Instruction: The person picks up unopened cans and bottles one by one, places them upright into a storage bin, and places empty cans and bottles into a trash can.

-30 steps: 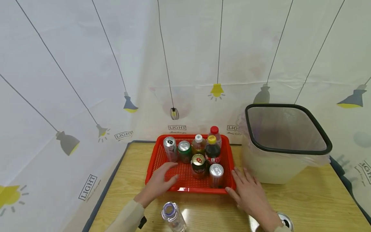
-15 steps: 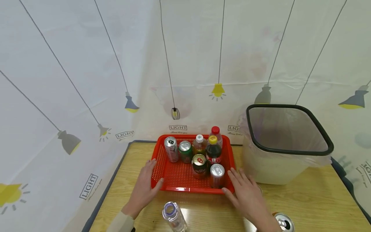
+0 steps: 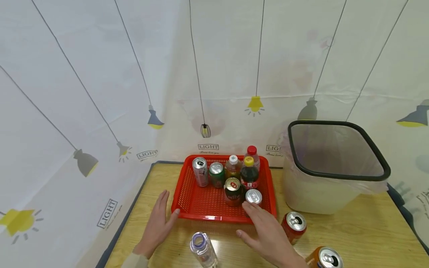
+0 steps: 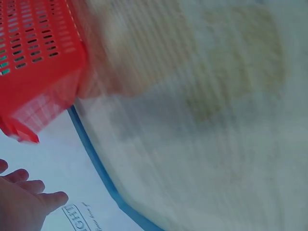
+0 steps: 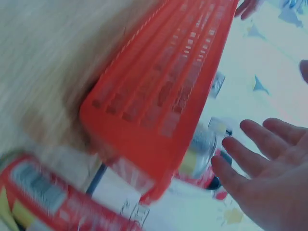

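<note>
A red plastic basket (image 3: 192, 206) holds several drinks upright: a silver can (image 3: 201, 173), a green can (image 3: 217, 175), a black can with a gold top (image 3: 233, 193), another silver-topped can (image 3: 253, 196), and bottles with a white cap (image 3: 233, 160), a yellow cap (image 3: 249, 161) and a red cap (image 3: 252, 150). My left hand (image 3: 155, 227) is spread beside the basket's front left corner, thumb near the rim. My right hand (image 3: 268, 236), fingers extended, overlaps the front right rim and the silver-topped can in the head view; the right wrist view shows its fingers (image 5: 252, 149) straight and holding nothing.
An uncapped clear bottle (image 3: 204, 251) stands in front of the basket. To the right are an opened red can (image 3: 293, 229) and an opened orange can (image 3: 323, 257). Behind them stands a pale bin (image 3: 315, 197) with a black rim and liner. Printed sheets hang around the table.
My left hand has moved out from over the basket, left and towards me. My right hand has shifted from the basket's right side leftward to its front, uncovering the red can.
</note>
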Tool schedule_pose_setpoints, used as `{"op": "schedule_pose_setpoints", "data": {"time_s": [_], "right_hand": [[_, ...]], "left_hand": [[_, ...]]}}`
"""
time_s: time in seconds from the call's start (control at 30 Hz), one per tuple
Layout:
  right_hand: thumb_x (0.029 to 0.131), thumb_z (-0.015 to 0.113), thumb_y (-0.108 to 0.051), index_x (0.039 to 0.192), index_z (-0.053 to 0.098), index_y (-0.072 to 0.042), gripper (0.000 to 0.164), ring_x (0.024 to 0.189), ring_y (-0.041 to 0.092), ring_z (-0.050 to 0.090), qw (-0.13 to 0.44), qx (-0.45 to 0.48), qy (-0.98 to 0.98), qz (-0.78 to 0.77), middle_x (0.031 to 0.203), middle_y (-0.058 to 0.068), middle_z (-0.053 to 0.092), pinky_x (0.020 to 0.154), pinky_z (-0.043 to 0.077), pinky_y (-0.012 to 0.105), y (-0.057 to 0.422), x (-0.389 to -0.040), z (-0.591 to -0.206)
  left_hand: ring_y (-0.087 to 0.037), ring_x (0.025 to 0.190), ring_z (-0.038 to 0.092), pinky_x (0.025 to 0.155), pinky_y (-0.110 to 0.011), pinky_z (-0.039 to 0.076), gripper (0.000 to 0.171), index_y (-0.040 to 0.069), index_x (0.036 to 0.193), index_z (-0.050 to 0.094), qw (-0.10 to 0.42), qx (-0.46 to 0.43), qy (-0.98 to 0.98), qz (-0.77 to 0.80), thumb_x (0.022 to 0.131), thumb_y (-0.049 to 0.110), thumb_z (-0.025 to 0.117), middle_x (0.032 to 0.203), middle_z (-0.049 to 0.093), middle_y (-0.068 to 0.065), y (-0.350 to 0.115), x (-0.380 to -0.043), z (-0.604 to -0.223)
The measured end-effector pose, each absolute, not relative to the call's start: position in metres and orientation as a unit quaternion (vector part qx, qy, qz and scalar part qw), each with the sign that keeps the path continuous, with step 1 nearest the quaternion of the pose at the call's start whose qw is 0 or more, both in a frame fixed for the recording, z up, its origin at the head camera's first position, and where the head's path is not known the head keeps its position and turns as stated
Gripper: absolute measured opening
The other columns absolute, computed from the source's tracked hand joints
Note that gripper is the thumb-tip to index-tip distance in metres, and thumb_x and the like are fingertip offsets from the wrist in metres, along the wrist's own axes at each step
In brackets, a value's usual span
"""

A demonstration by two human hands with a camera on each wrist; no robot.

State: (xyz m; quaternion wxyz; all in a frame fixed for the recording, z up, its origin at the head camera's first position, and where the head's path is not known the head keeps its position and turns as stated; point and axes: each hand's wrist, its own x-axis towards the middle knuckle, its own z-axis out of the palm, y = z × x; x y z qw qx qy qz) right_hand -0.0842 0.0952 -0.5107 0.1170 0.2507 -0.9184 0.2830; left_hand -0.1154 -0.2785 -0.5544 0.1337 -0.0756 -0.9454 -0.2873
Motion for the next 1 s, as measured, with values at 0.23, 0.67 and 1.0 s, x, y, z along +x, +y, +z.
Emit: {"op": "schedule_pose_setpoints", "data": {"time_s": [0.23,0.67,1.0], "right_hand": [[0.095,0.059,-0.068,0.157,0.045,-0.017,0.081,0.14,0.028,0.051,-0.008,0.304,-0.893,0.331,0.156,0.001,0.052,0.109,0.046,0.056,0.067,-0.076,-0.513],[0.084,0.07,-0.072,0.159,0.039,-0.039,0.087,0.144,0.023,0.045,-0.212,0.273,-0.831,0.437,0.157,-0.014,0.045,0.112,0.04,0.061,0.019,-0.074,-0.518],[0.081,0.088,-0.048,0.147,0.048,-0.034,0.078,0.118,0.006,0.06,-0.235,0.267,-0.781,0.514,0.134,-0.011,0.062,0.1,0.053,0.042,-0.014,-0.078,-0.538]], "left_hand": [[-0.049,0.148,0.03,0.116,-0.065,0.029,0.075,-0.006,0.159,0.028,0.138,-0.056,-0.941,-0.305,0.104,0.033,0.06,0.163,0.029,-0.029,-0.291,-0.104,-0.563],[-0.047,0.149,0.03,0.118,-0.063,0.027,0.073,-0.006,0.159,0.028,0.129,0.009,-0.925,-0.358,0.105,0.032,0.059,0.162,0.032,-0.028,-0.285,-0.085,-0.579],[-0.047,0.147,0.033,0.116,-0.064,0.03,0.07,-0.007,0.157,0.031,0.134,0.015,-0.926,-0.354,0.104,0.029,0.061,0.159,0.035,-0.029,-0.281,-0.084,-0.581]]}}
